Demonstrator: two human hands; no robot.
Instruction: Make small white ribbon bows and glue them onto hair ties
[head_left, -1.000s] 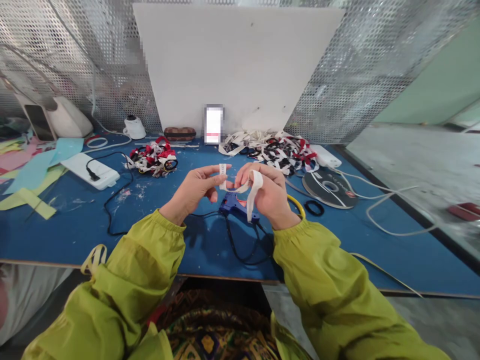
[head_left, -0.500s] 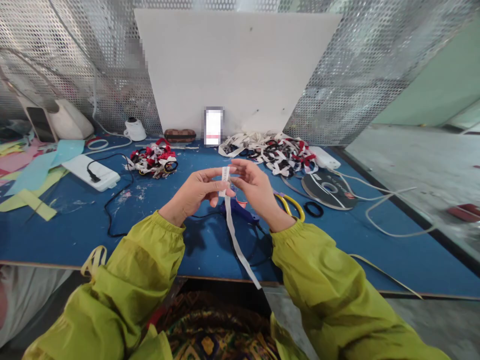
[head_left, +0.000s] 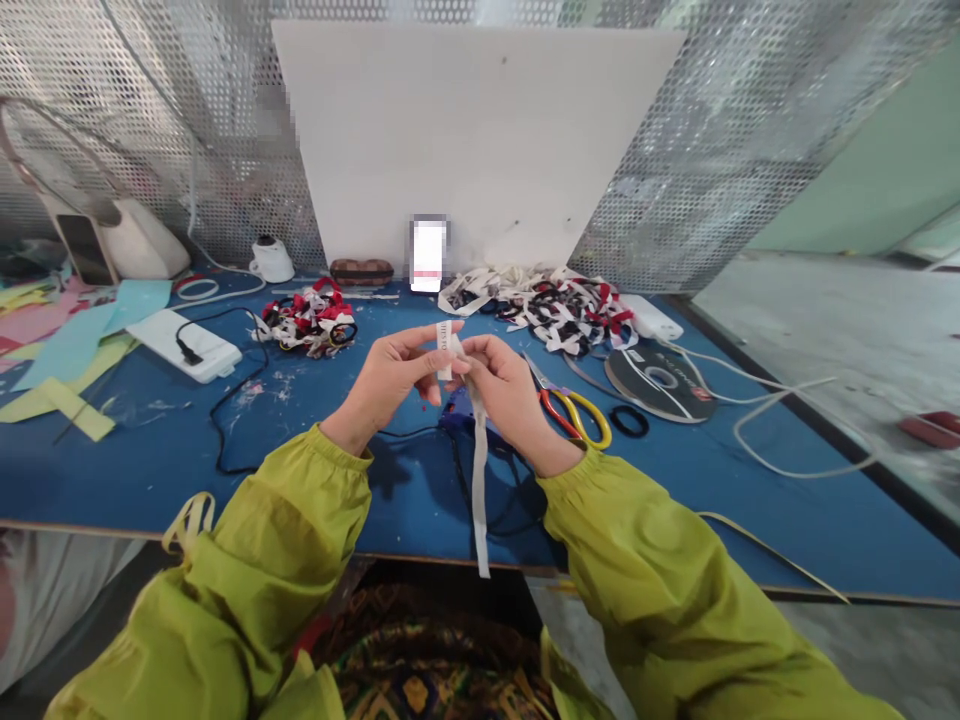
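Between both hands is a white ribbon (head_left: 481, 490) with dark printed lettering at its upper end. My left hand (head_left: 394, 378) pinches that printed end between thumb and fingers. My right hand (head_left: 504, 385) is closed on the ribbon just beside it, and the long tail hangs down past the table's front edge. Beneath the hands lies a blue glue gun (head_left: 457, 408), mostly covered, its black cord curling on the table. Scissors (head_left: 587, 420) with yellow and red handles rest right of my right hand, next to a black hair tie (head_left: 628, 420).
On the blue table (head_left: 300, 500) sit a pile of red, white and black ribbon ties (head_left: 309, 318), a larger pile (head_left: 570, 305), a ribbon reel (head_left: 660, 382), a white power strip (head_left: 184, 343) and coloured paper (head_left: 67, 350). A lit phone (head_left: 428, 255) leans against a white board (head_left: 480, 130).
My right hand has moved in and closed on the ribbon beside my left fingers. The tail has swung from slanting right to hanging nearly straight. More of the scissors shows.
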